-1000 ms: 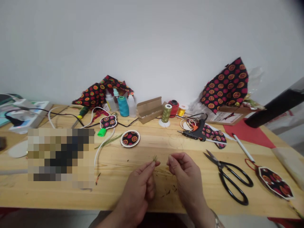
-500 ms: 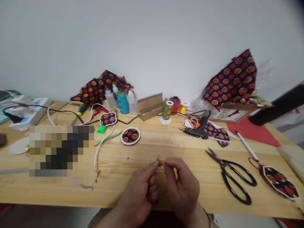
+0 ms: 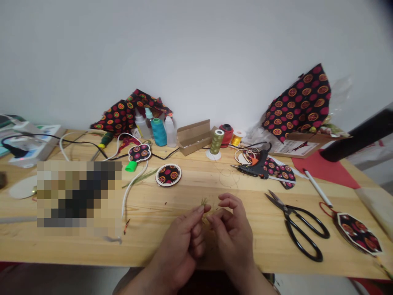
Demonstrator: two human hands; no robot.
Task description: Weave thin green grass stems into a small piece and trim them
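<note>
My left hand (image 3: 184, 233) is closed, pinching a small bundle of olive-green threads (image 3: 204, 201) between thumb and forefinger. The cut ends fan out above the fingertips. Just to the right, my right hand (image 3: 231, 229) has its thumb and forefinger pressed together below the bundle, with the other fingers raised and curled. What lies in that pinch is too fine to make out. A loose thread (image 3: 229, 178) curls on the table beyond the hands, near an olive thread spool (image 3: 217, 142). Black-handled scissors (image 3: 296, 225) lie to the right, blades pointing away.
An oval fabric-covered piece (image 3: 168, 175) lies ahead, with a flower-shaped one (image 3: 139, 153) behind. A glue gun (image 3: 253, 168), a white pen (image 3: 317, 187) and an octagonal fabric piece (image 3: 359, 232) are at right. Bottles, a teal spool (image 3: 159, 133) and an open cardboard box (image 3: 196, 139) line the wall.
My right hand has drawn slightly down and away from the left fingertips, its outer fingers lifting. The left hand still pinches the thread bundle. The view has shifted slightly.
</note>
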